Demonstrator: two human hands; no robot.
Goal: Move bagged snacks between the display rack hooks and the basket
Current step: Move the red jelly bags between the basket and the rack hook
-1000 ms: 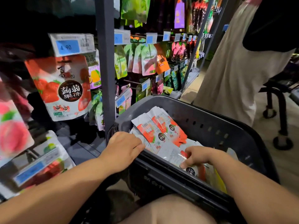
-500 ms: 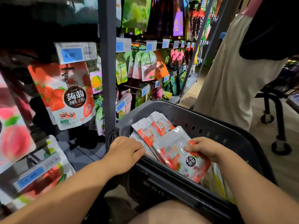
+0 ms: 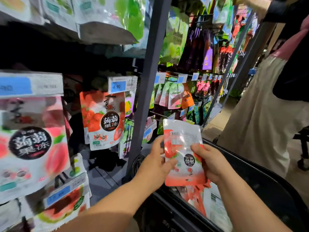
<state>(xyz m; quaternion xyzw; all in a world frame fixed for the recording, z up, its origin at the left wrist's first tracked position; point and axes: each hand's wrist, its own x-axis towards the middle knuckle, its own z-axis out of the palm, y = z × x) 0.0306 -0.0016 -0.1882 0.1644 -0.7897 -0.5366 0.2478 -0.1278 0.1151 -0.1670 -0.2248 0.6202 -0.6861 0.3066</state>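
Held bag: a red-and-white snack pouch (image 3: 182, 153) with strawberry print and a round dark label, upright, lower centre-right of the frame, raised above the basket.
Left hand (image 3: 155, 164): grasps the pouch's left edge, thumb across its front, fingers behind it.
Right hand (image 3: 209, 163): grasps the pouch's right edge, thumb on the front near the dark label, fingers wrapped behind.
Basket (image 3: 260, 186): dark plastic, lower right of the frame, directly beneath the held pouch; its rim runs diagonally down to the right.
Bags in basket (image 3: 200, 200): more red-and-white pouches lie flat inside, just below the held one, partly hidden by the right forearm.
Rack post (image 3: 150, 67): a grey upright bar, centre of the frame, just left of the hands.
Hanging strawberry bag (image 3: 102, 119): hangs on the rack left of the post, centre-left, under a price tag (image 3: 121, 85) reading 4.90.
Peach bag (image 3: 31, 144): large, blurred, at the left edge, with a round dark label.
Watermelon bag (image 3: 63, 208): lower left, under a blue-and-white tag, blurred.
Far rack bags (image 3: 173, 96): green, pink and orange pouches hang in a row right of the post, mid-frame, with purple and green ones above.
Other person (image 3: 260, 118): stands at the right edge in a pale garment beside the basket, one arm reaching to the upper right.
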